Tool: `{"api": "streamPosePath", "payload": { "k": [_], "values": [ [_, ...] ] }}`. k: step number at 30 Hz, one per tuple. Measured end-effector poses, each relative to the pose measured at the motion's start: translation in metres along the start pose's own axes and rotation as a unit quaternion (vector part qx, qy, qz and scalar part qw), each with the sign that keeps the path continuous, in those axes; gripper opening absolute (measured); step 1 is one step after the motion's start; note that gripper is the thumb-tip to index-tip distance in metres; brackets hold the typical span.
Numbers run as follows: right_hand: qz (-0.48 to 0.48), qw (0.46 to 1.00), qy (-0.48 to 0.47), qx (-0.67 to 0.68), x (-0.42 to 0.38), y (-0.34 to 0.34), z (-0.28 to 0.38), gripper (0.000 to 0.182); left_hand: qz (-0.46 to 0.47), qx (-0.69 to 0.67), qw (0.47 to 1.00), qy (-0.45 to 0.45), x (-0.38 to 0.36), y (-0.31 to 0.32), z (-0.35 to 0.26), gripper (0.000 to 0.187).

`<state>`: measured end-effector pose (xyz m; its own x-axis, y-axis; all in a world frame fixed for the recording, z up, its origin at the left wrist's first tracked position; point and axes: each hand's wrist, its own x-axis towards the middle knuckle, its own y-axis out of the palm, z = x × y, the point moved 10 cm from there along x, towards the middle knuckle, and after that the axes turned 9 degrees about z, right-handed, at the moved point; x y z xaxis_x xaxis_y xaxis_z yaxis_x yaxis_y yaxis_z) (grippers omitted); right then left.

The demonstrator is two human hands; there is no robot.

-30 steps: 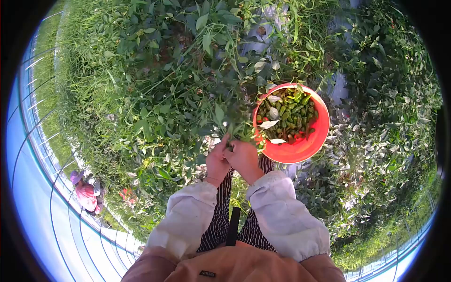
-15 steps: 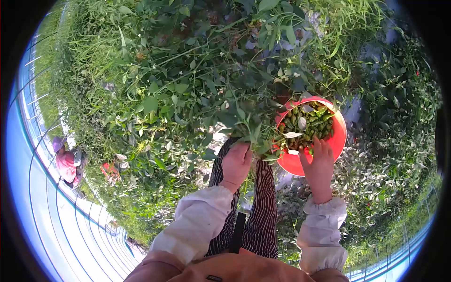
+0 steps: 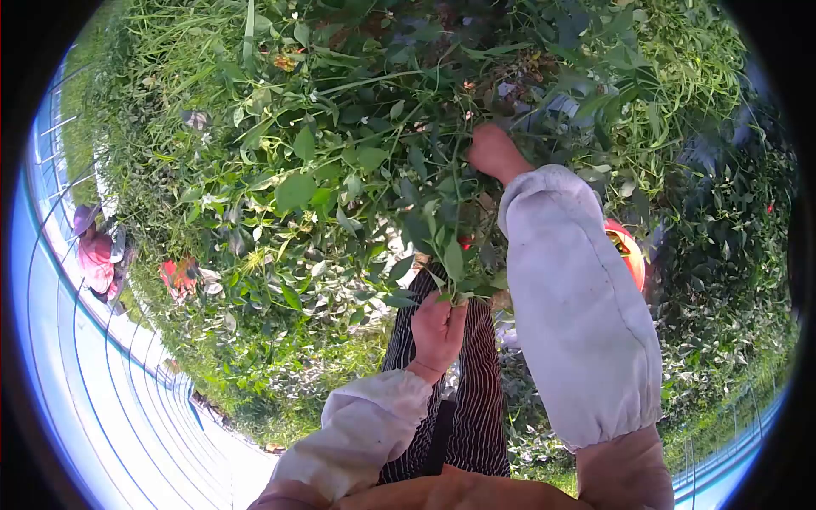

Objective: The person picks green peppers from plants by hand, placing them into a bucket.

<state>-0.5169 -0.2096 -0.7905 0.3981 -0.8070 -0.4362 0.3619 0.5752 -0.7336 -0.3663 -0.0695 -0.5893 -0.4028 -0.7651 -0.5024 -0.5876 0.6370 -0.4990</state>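
The ground was a field thick with green pepper plants (image 3: 357,170) that filled the upper and middle frame, grass at the upper right, all in bright sun. Along the left and lower edges ran the curved ribs and pale sheeting of a greenhouse tunnel (image 3: 110,399).

The left hand (image 3: 438,327), just below centre, was raised palm up with its fingers closed around a leafy stem (image 3: 450,263) hanging from the plant above it. The right hand (image 3: 493,151), upper centre, reached far up into the foliage, its white sleeve (image 3: 578,297) stretched across the right of the frame; the fingers were buried among leaves, so I could not tell whether they were closed or spread.

One red bucket (image 3: 627,251) showed only as a sliver at centre right, behind the right sleeve. Two hands of the wearer were in view. One other person (image 3: 95,251) in pink crouched at the left edge, with one reddish container (image 3: 177,276) near them.
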Motion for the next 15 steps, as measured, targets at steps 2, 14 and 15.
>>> {"api": "streamPosePath", "payload": {
  "k": [2, 14, 15],
  "values": [
    [-0.005, 0.985, 0.1, 0.144, -0.001, 0.005, -0.014, 0.024, 0.002, -0.027, 1.0, -0.008, 0.002, -0.001, -0.003, 0.011],
    [-0.091, 0.907, 0.288, 0.292, -0.033, 0.005, -0.032, 0.032, -0.004, -0.067, 0.997, -0.038, 0.002, -0.007, 0.011, 0.018],
    [-0.093, 0.912, 0.287, 0.276, -0.03, 0.011, -0.035, 0.033, -0.003, -0.067, 0.997, -0.037, 0.001, -0.006, 0.012, 0.018]
  ]
}}
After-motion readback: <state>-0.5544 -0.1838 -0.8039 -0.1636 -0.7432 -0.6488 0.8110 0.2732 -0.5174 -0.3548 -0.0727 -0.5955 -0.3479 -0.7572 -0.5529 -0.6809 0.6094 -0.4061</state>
